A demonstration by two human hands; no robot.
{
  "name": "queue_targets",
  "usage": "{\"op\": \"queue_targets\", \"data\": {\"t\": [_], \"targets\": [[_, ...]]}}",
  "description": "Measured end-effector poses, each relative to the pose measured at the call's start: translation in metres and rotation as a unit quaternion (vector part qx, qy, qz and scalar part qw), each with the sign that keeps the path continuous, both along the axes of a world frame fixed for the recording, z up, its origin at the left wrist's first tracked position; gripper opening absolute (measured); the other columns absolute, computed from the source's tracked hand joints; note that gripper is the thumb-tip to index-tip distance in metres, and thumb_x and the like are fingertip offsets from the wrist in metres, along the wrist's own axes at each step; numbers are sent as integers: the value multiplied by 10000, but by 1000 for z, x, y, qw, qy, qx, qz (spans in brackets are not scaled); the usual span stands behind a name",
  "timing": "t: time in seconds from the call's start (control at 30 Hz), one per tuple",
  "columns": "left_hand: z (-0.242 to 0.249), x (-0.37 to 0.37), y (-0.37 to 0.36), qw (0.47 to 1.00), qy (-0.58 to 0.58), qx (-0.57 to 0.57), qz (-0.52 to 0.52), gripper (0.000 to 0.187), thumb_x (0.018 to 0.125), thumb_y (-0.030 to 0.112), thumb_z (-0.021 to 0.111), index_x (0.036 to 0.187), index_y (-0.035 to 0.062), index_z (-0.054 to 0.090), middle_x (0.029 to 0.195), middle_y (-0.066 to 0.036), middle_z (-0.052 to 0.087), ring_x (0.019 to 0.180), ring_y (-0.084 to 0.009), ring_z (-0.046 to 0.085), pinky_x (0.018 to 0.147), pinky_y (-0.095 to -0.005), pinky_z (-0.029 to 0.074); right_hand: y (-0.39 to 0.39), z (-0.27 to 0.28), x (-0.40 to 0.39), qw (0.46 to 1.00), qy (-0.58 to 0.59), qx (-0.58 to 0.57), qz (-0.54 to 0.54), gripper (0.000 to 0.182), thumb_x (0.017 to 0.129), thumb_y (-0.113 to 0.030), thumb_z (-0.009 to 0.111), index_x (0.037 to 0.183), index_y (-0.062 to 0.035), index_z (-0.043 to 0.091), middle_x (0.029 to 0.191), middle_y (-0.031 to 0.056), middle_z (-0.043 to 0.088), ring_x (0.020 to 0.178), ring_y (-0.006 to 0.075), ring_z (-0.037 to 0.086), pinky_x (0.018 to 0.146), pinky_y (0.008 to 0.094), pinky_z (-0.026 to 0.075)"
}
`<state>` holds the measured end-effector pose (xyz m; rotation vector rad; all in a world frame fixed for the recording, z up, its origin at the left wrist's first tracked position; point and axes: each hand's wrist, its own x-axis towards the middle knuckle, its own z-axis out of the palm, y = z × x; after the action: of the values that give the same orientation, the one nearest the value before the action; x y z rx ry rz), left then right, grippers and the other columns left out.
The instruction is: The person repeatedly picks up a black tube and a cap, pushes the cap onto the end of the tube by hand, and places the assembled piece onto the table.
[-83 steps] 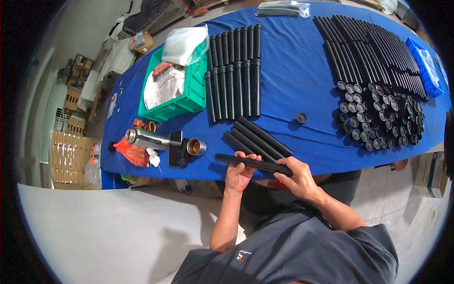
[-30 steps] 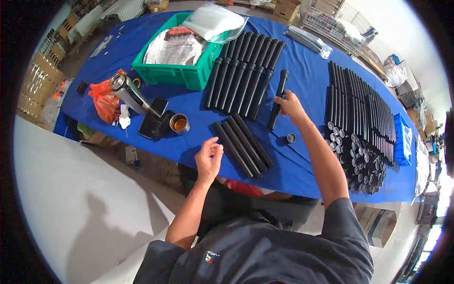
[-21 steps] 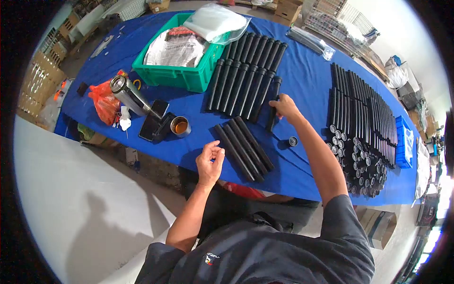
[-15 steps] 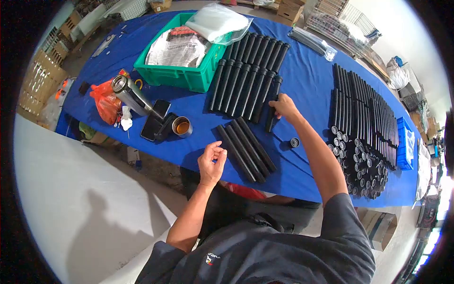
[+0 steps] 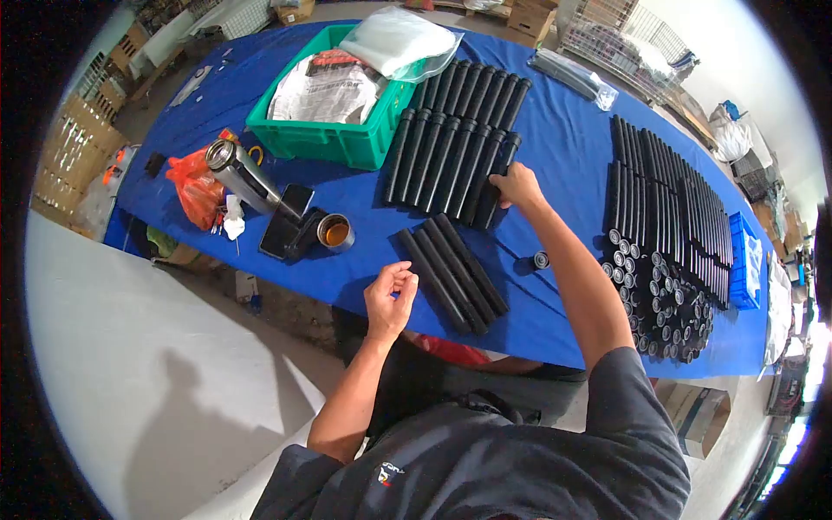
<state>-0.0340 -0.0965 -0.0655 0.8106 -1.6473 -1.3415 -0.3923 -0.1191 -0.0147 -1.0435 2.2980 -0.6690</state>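
On the blue-covered table, my right hand (image 5: 517, 185) is closed around a capped black tube (image 5: 491, 198) at the right end of the front row of black tubes (image 5: 431, 165). The fingers partly hide this tube, which lies against its neighbour. My left hand (image 5: 390, 299) hovers at the table's near edge, loosely curled, thumb and fingers apart, with nothing visible in it. Several plain black tubes (image 5: 452, 276) lie side by side just right of it. One loose round black cap (image 5: 541, 259) sits beside my right forearm.
A green crate (image 5: 321, 143) with newspaper and plastic bags stands behind. Left are a steel flask (image 5: 243, 176), a phone (image 5: 295, 199), a cup (image 5: 334, 232) and an orange bag (image 5: 194, 184). Stacked tubes (image 5: 667, 195), a pile of caps (image 5: 663, 303) and a blue bin (image 5: 743, 260) are right.
My right hand has moved slightly away from me, pushing the end tube up and left against the row. My left hand has hardly moved.
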Motion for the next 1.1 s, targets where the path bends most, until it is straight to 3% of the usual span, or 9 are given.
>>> {"op": "queue_targets", "data": {"t": [0.1, 0.5, 0.57, 0.63, 0.67, 0.8, 0.9, 1.03, 1.1], "targets": [[-1, 0, 0, 1000, -9, 2, 2, 215, 924, 55, 692, 1129, -1, 658, 857, -59, 721, 734, -98, 671, 683, -258, 543, 4, 6, 4, 1000, 5, -19, 3, 414, 911, -296, 636, 841, 111, 659, 689, 212, 708, 628, 320, 738, 649, 415, 608], [0, 0, -1, 999, -12, -28, -10, 222, 922, 58, 686, 1134, -8, 668, 860, -63, 718, 738, -99, 658, 676, -261, 542, 3, -12, -4, 1000, -27, 0, 4, 487, 991, -295, 502, 788, 124, 645, 686, 219, 704, 631, 325, 736, 674, 420, 608], [24, -1, 3, 992, -65, -99, -52, 342, 895, 100, 718, 1234, 67, 683, 931, -82, 657, 770, -165, 643, 684, -295, 541, 8, -6, 0, 999, -40, -16, -9, 503, 994, -307, 503, 786, 130, 642, 665, 212, 691, 616, 319, 733, 652, 416, 603], [29, -5, 5, 950, -126, -280, -53, 366, 865, 160, 751, 1225, 107, 708, 924, -86, 592, 799, -229, 609, 709, -338, 528, 16, -6, -7, 998, -47, -13, -30, 516, 996, -323, 505, 788, 129, 645, 647, 210, 680, 609, 318, 732, 647, 419, 600], [29, -5, 8, 943, -159, -282, -71, 341, 849, 200, 765, 1180, 121, 738, 905, -81, 556, 817, -246, 584, 714, -362, 510, 27, -6, -13, 996, -77, -24, -41, 436, 981, -285, 556, 1127, 124, 604, 834, 186, 695, 663, 270, 713, 584, 374, 592], [18, -7, 9, 935, -144, -323, -15, 137, 827, 177, 783, 931, 100, 737, 789, -64, 556, 712, -267, 579, 623, -385, 487, 100, 21, 8, 981, 71, -177, -42, 442, 932, -264, 675, 1242, 43, 604, 896, 156, 696, 689, 250, 683, 618, 350, 537], [12, -5, 13, 940, -191, -280, 50, 135, 840, 190, 783, 859, 75, 714, 705, -64, 582, 637, -277, 590, 581, -395, 467, 162, 28, 35, 960, 190, -201, -41, 496, 889, -308, 727, 1249, 9, 602, 946, 186, 684, 845, 343, 695, 763, 433, 551], [17, -16, 13, 914, -205, -343, 76, 138, 852, 195, 777, 811, 81, 710, 715, -65, 662, 633, -271, 628, 578, -398, 444, 210, 28, 79, 975, 206, -78, -30, 708, 813, -299, 799, 1398, -42, 494, 1215, 229, 569, 1099, 404, 615, 908, 464, 537], [18, -13, 14, 891, -233, -388, 44, 139, 858, 193, 773, 798, 83, 712, 740, -67, 699, 645, -268, 649, 585, -399, 441, 214, 10, 85, 978, 182, -103, -4, 713, 808, -284, 803, 1415, -74, 494, 1227, 221, 567, 1119, 405, 602, 919, 461, 536]]}}
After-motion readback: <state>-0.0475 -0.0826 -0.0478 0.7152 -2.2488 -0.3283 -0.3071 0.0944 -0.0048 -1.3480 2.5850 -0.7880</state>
